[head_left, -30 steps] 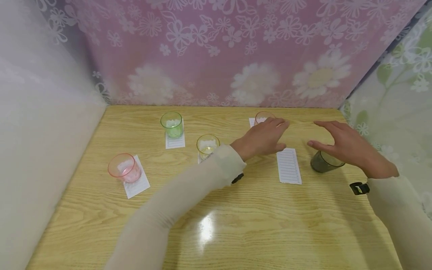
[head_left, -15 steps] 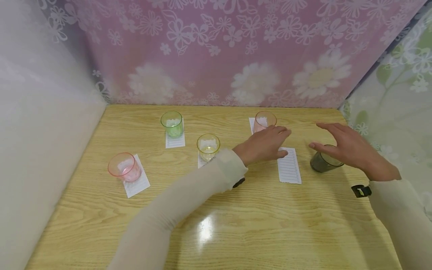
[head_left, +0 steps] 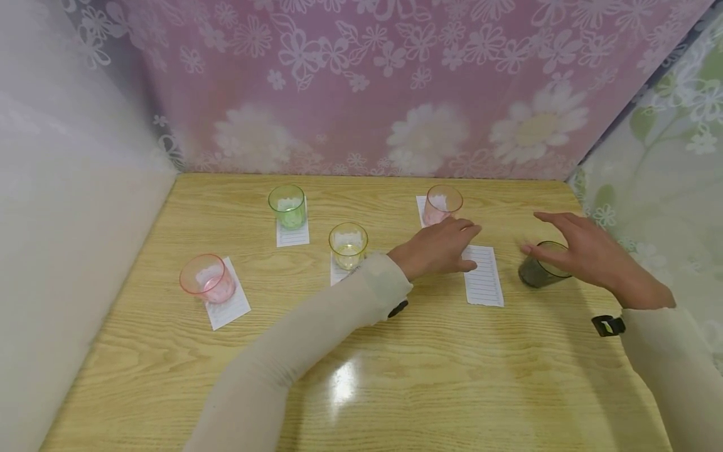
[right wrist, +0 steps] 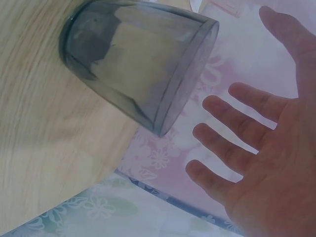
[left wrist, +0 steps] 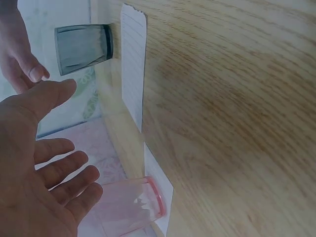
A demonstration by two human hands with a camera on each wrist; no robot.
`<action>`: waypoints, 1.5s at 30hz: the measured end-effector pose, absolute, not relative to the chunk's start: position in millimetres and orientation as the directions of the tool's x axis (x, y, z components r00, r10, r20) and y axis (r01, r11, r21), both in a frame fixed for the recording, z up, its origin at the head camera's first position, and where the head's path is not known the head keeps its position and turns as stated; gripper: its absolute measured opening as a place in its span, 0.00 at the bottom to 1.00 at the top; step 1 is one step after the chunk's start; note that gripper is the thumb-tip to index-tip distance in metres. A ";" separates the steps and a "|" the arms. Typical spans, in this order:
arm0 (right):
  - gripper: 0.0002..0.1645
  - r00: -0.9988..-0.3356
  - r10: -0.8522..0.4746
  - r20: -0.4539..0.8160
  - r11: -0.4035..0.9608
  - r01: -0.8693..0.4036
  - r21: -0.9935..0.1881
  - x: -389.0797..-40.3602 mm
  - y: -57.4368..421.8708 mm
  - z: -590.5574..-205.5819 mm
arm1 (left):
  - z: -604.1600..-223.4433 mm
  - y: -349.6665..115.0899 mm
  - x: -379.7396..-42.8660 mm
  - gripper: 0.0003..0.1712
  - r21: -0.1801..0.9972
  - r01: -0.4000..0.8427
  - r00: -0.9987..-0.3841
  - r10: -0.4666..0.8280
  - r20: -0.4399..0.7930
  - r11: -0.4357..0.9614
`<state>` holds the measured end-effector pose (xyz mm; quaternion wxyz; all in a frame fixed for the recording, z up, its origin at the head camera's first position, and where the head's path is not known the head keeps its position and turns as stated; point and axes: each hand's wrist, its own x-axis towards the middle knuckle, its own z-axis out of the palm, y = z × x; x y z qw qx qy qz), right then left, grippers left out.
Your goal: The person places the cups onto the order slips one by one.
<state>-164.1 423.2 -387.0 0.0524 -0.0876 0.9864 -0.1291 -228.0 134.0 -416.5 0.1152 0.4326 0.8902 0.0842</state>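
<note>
My right hand [head_left: 590, 254] hovers above a dark grey see-through cup [head_left: 531, 273], its fingers spread and holding nothing. In the right wrist view the cup [right wrist: 133, 54] stands on the table, apart from the fingers [right wrist: 217, 143]. Left of it lies a lined paper slip [head_left: 484, 285]. My left hand [head_left: 435, 251] hangs in the air between that slip and a pink cup [head_left: 443, 198] at the back right. Its fingers are loosely extended with nothing in them. The left wrist view shows the pink cup [left wrist: 128, 207] on its own slip, beyond the fingertips.
A green cup [head_left: 290, 216], a yellow-rimmed cup [head_left: 348, 242] and another pink cup [head_left: 211, 285] stand on paper slips to the left. My left sleeve [head_left: 316, 329] passes close in front of the yellow-rimmed cup. A floral curtain [head_left: 361, 94] closes off the table's back.
My left hand has drawn back toward me, uncovering more of the back pink cup. My right hand has shifted slightly right and toward me. The cups and slips have stayed put.
</note>
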 end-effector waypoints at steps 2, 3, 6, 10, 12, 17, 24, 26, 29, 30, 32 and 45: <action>0.54 -0.979 -0.182 -0.090 0.952 -0.152 -0.265 -163.1 424.7 -387.7 | -419.8 134.5 -228.1 0.46 0.254 0.747 -0.601 0.788 -0.134 0.614; 0.54 -0.980 -0.178 -0.093 0.953 -0.148 -0.265 -162.5 425.2 -388.1 | -421.4 134.8 -227.8 0.46 0.257 0.745 -0.603 0.786 -0.134 0.615; 0.54 -0.980 -0.174 -0.098 0.956 -0.144 -0.257 -161.1 427.1 -389.4 | -425.8 136.7 -225.9 0.46 0.272 0.731 -0.612 0.778 -0.146 0.626; 0.54 -0.980 -0.173 -0.094 0.957 -0.144 -0.252 -158.3 430.8 -391.5 | -432.1 138.9 -221.0 0.46 0.285 0.716 -0.621 0.768 -0.158 0.638; 0.54 -0.980 -0.176 -0.095 0.955 -0.147 -0.259 -156.9 433.2 -392.5 | -435.4 139.3 -218.3 0.46 0.285 0.713 -0.624 0.765 -0.159 0.641; 0.56 -0.979 -0.170 -0.112 0.947 -0.131 -0.292 -153.3 437.2 -393.9 | -441.9 140.7 -212.5 0.44 0.278 0.703 -0.635 0.754 -0.169 0.654; 0.58 -0.979 -0.160 -0.127 0.951 -0.118 -0.286 -148.1 444.2 -398.7 | -448.7 142.6 -208.6 0.46 0.232 0.723 -0.623 0.759 -0.188 0.651; 0.58 -0.979 -0.158 -0.128 0.953 -0.118 -0.281 -147.0 445.8 -401.0 | -450.6 143.2 -208.0 0.46 0.217 0.731 -0.620 0.763 -0.185 0.646; 0.59 -0.978 -0.158 -0.137 0.953 -0.114 -0.280 -144.9 448.2 -403.4 | -454.0 144.4 -207.7 0.45 0.199 0.742 -0.614 0.768 -0.179 0.640; 0.59 -0.978 -0.157 -0.138 0.953 -0.113 -0.280 -144.3 448.7 -403.9 | -454.7 144.6 -207.5 0.45 0.194 0.747 -0.611 0.772 -0.174 0.636; 0.59 -0.978 -0.158 -0.134 0.952 -0.115 -0.282 -143.3 449.3 -404.8 | -455.8 144.5 -207.1 0.45 0.181 0.754 -0.609 0.775 -0.168 0.631; 0.58 -0.980 -0.164 -0.115 0.953 -0.127 -0.275 -139.9 452.4 -411.1 | -458.7 142.7 -201.4 0.43 0.167 0.759 -0.608 0.777 -0.161 0.629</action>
